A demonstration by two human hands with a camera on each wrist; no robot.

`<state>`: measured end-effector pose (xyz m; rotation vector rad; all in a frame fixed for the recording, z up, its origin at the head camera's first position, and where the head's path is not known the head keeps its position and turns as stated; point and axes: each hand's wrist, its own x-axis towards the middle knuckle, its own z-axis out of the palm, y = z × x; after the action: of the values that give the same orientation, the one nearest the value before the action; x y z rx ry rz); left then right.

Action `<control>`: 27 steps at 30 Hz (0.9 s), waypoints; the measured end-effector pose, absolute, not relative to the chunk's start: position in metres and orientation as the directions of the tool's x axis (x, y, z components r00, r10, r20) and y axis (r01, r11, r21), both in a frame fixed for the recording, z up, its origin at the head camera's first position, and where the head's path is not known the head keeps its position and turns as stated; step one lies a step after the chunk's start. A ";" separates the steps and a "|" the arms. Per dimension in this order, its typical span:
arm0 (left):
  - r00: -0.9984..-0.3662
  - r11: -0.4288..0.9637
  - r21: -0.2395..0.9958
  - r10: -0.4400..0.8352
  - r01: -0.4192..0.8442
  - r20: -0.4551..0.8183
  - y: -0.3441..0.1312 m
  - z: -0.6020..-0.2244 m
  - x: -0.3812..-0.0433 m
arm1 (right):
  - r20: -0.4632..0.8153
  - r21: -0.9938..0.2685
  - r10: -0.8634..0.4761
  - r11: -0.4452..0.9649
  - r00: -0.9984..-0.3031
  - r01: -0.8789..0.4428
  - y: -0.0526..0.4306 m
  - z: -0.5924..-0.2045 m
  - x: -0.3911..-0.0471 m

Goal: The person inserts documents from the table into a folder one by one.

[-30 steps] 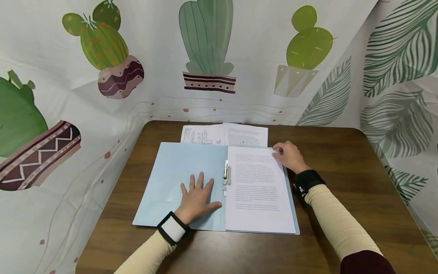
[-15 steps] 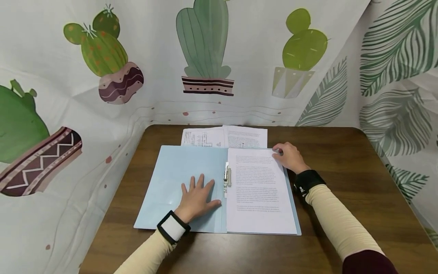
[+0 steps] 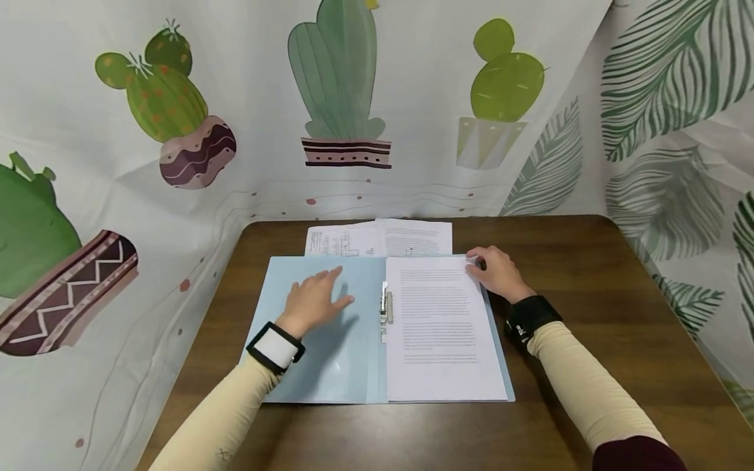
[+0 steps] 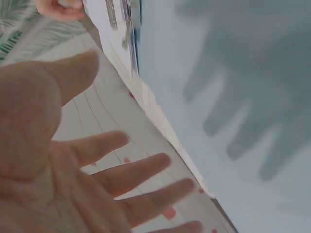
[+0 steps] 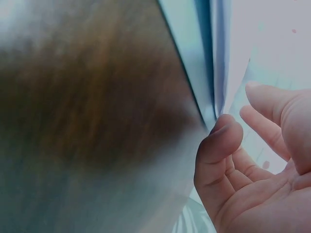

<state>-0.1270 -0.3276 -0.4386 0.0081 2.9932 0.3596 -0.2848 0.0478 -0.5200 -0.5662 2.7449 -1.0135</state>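
A light blue clip folder [image 3: 318, 386] lies spread wide on the table in the head view. On its right side rests a stack of printed paper [image 3: 442, 379], with a metal clip [image 3: 389, 307] along the stack's left edge. Above the left cover hovers my left hand [image 3: 312, 301], fingers and thumb extended; its shadow falls on the blue surface. In the left wrist view, the left palm [image 4: 53, 150] holds nothing. My right hand [image 3: 497, 271] holds the paper's top right corner with curled fingers; in the right wrist view, a bent finger [image 5: 221, 136] meets that corner.
Behind the folder lie further printed sheets [image 3: 412, 235], partly covered by it, one with diagrams. The brown wooden table [image 3: 565, 261] has rounded far corners. A white cloth [image 3: 259, 118] printed with cacti and leaves hangs behind and at the sides.
My left hand has lifted off the left cover, moving up and leftward. The right hand stays at the paper's corner. The head view has shifted slightly.
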 end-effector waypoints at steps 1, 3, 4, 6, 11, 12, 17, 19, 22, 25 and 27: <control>-0.996 0.971 0.238 0.026 0.004 -0.089 -0.332 -0.439 -0.133 | -0.016 -0.651 -0.401 0.699 -0.916 -0.295 0.049 -0.519 -0.284; -0.999 0.968 0.249 0.031 0.023 -0.027 -0.341 -0.440 -0.146 | -0.004 -0.647 -0.402 0.699 -0.916 -0.304 0.050 -0.516 -0.281; -1.000 0.966 0.256 0.029 0.027 -0.004 -0.345 -0.441 -0.153 | 0.004 -0.647 -0.402 0.697 -0.915 -0.309 0.050 -0.515 -0.279; -1.000 0.964 0.267 0.016 0.020 0.018 -0.354 -0.442 -0.166 | 0.011 -0.650 -0.401 0.694 -0.916 -0.311 0.051 -0.512 -0.277; -1.000 0.959 0.283 -0.020 -0.026 -0.024 -0.375 -0.444 -0.195 | 0.026 -0.656 -0.403 0.683 -0.915 -0.320 0.055 -0.506 -0.269; -0.999 0.958 0.283 -0.027 -0.039 -0.046 -0.379 -0.444 -0.201 | 0.027 -0.655 -0.406 0.683 -0.914 -0.323 0.056 -0.505 -0.268; -0.989 0.959 0.263 -0.075 -0.107 -0.128 -0.400 -0.439 -0.228 | 0.037 -0.655 -0.419 0.675 -0.907 -0.339 0.062 -0.502 -0.262; -0.985 0.958 0.256 -0.091 -0.126 -0.143 -0.408 -0.437 -0.238 | 0.041 -0.658 -0.421 0.671 -0.906 -0.342 0.065 -0.501 -0.260; -0.979 0.954 0.257 -0.111 -0.154 -0.173 -0.417 -0.437 -0.248 | 0.033 -0.663 -0.424 0.668 -0.905 -0.338 0.069 -0.499 -0.256; -0.970 0.950 0.257 -0.125 -0.178 -0.209 -0.423 -0.438 -0.256 | 0.020 -0.672 -0.422 0.666 -0.906 -0.324 0.072 -0.498 -0.252; -0.967 0.949 0.259 -0.121 -0.178 -0.223 -0.425 -0.441 -0.261 | 0.020 -0.676 -0.417 0.664 -0.909 -0.320 0.073 -0.498 -0.250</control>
<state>-0.2608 -0.4248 -0.4411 -0.2247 2.8976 0.4126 -0.2497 0.0731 -0.4975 -0.6103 2.7397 -1.0731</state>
